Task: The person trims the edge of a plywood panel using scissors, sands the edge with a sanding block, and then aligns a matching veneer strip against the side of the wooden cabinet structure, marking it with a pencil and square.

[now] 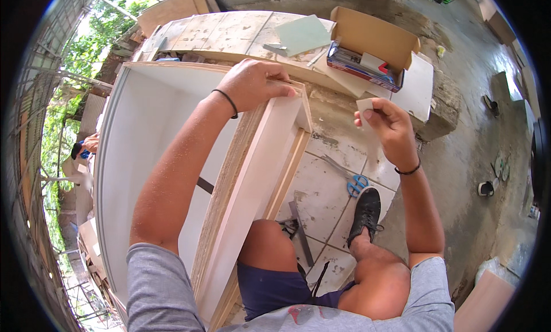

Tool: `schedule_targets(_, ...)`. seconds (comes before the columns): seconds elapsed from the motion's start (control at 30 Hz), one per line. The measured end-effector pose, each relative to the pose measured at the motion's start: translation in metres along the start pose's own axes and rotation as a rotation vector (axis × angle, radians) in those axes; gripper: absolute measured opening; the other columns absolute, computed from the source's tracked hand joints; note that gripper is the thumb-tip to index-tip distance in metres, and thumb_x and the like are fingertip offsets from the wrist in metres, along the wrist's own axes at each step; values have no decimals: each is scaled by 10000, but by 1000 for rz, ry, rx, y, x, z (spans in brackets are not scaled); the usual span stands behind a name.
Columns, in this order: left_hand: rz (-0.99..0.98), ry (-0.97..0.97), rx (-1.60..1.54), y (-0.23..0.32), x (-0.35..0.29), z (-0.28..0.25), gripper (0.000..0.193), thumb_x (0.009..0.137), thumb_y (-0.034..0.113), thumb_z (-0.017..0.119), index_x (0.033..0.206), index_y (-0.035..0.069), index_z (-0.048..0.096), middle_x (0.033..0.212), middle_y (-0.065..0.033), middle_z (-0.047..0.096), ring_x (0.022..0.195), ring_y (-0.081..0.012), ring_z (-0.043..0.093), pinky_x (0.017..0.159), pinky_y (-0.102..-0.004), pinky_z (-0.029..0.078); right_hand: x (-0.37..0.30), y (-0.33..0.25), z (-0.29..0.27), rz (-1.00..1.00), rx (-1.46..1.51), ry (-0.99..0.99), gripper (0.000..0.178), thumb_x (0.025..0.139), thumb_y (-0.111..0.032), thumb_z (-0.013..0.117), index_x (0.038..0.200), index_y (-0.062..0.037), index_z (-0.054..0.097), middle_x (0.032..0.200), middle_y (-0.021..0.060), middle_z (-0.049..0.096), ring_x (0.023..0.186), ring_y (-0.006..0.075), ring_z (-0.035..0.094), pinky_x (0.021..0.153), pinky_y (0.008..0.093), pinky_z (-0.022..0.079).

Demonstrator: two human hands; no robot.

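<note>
A large white cabinet carcass point(155, 96) with raw plywood edges stands at my left and in front of me. My left hand point(255, 86) rests at its far corner, fingers bent and thumb against the end of the narrow white front rail point(270, 136). Whether a small thing sits under those fingertips is hidden. Out to the right, my right hand point(390, 128) is raised and apart from the cabinet. Its thumb and fingers pinch a small, flat, off-white strip point(364, 105), whose upper end sticks out above the thumb. A pale blur hangs below the hand.
Blue-handled scissors point(357, 185) lie on the tiles beside my black shoe point(365, 214). A dark metal bar point(301, 234) is near my knee. On the tiled ledge point(229, 33) are a pale green sheet point(304, 34) and an open cardboard box point(373, 42). Another person point(86, 147) is at far left.
</note>
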State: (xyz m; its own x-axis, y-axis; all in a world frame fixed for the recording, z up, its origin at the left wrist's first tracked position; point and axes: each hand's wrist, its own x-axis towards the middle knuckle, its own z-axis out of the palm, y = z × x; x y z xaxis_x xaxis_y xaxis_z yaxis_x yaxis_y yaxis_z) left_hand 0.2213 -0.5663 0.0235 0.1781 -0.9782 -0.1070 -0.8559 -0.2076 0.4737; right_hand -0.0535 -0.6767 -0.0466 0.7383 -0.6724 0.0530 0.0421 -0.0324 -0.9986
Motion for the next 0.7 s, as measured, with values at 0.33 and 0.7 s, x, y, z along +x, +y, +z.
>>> schedule_targets(0.33,85,189,239,3,-18,22,349,832,356,658,1034,71,657,1079,-120,659,1075,-310,593,983,-465,409,-7,-53,28,117,219,-70,286,899,-64,622,1178,-38,562,938,27,628,847,120,648,696,253,546)
schedule_targets(0.7,118,130,-1103,102,-109,31,311,908,132,636,1182,9,557,935,-39,648,861,-56,592,680,-212,472,-37,-130,78,-3,44,-66,123,881,-20,606,995,-8,561,886,19,629,787,62,585,673,223,487)
